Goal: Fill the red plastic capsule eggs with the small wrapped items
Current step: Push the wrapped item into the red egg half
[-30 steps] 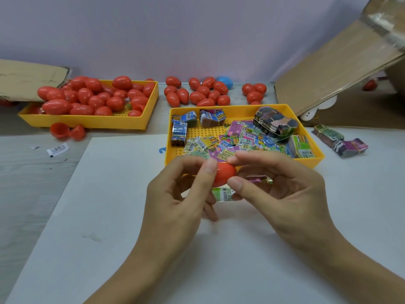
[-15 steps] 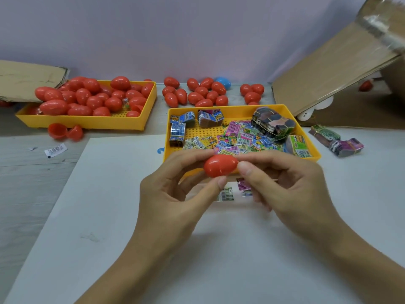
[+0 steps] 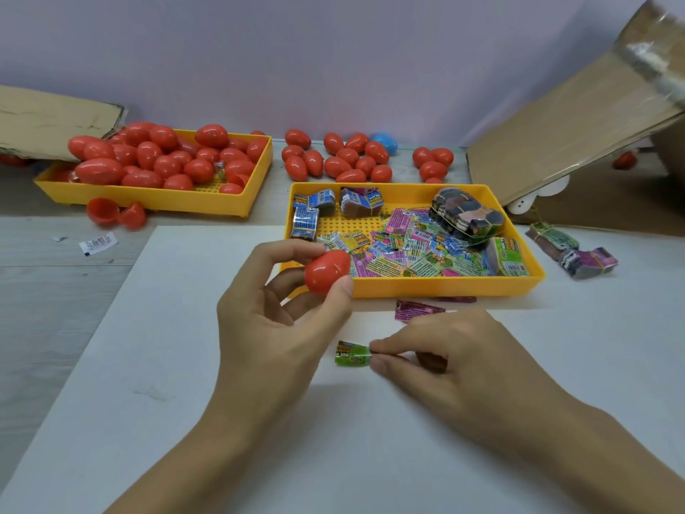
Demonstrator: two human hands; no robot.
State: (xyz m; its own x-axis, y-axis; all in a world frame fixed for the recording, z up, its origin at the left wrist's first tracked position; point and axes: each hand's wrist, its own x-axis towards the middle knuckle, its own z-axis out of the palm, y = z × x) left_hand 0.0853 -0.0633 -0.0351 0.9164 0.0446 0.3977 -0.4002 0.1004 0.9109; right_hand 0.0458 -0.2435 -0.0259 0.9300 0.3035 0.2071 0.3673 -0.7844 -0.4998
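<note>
My left hand (image 3: 274,320) holds a closed red capsule egg (image 3: 326,270) between thumb and fingertips, just in front of the near yellow tray (image 3: 407,289). That tray holds several small wrapped items (image 3: 415,250) and bundled packs. My right hand (image 3: 452,361) rests low on the white sheet and pinches a small green wrapped item (image 3: 352,353) at its right end. A pink wrapped item (image 3: 415,310) lies on the sheet beside the tray's front wall.
A second yellow tray (image 3: 166,202) at the back left is piled with red eggs (image 3: 155,157). Loose red eggs (image 3: 344,157) and one blue egg (image 3: 385,142) lie by the wall. Two open egg halves (image 3: 115,213), cardboard (image 3: 571,131) on the right, bundled packs (image 3: 571,250).
My right hand let go of the egg and dropped to the sheet, where it now pinches the green wrapped item. My left hand keeps the closed egg, lifted slightly left.
</note>
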